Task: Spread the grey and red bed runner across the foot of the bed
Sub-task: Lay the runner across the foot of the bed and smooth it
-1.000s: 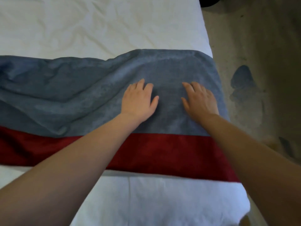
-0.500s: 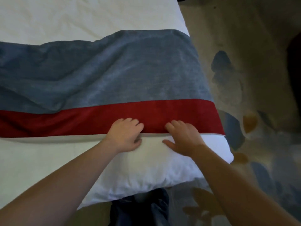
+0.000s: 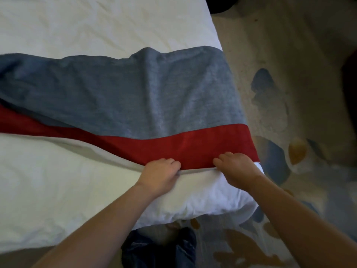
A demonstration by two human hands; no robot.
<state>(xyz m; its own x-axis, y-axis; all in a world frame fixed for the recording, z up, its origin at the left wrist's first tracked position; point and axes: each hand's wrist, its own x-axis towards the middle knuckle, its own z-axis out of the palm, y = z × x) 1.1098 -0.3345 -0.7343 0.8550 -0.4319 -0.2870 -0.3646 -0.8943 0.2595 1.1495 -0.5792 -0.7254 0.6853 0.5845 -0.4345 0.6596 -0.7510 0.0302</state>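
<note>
The grey and red bed runner (image 3: 135, 97) lies across the white bed (image 3: 58, 190), grey band far, red band near. Its right end hangs at the bed's right edge. Toward the left the cloth is bunched and the red band angles away from me. My left hand (image 3: 160, 176) grips the near red hem with curled fingers. My right hand (image 3: 237, 169) grips the same hem closer to the bed's right corner. A ridge of wrinkles runs up the grey part above my hands.
A patterned carpet (image 3: 289, 113) with blue and orange patches lies to the right of the bed. My legs in dark trousers (image 3: 158, 250) stand at the bed's near edge. A dark object (image 3: 349, 78) sits at the far right.
Both hands left the grey band, came to the red hem and took hold of it. They have pulled the right part toward me, so the runner now bends and wrinkles.
</note>
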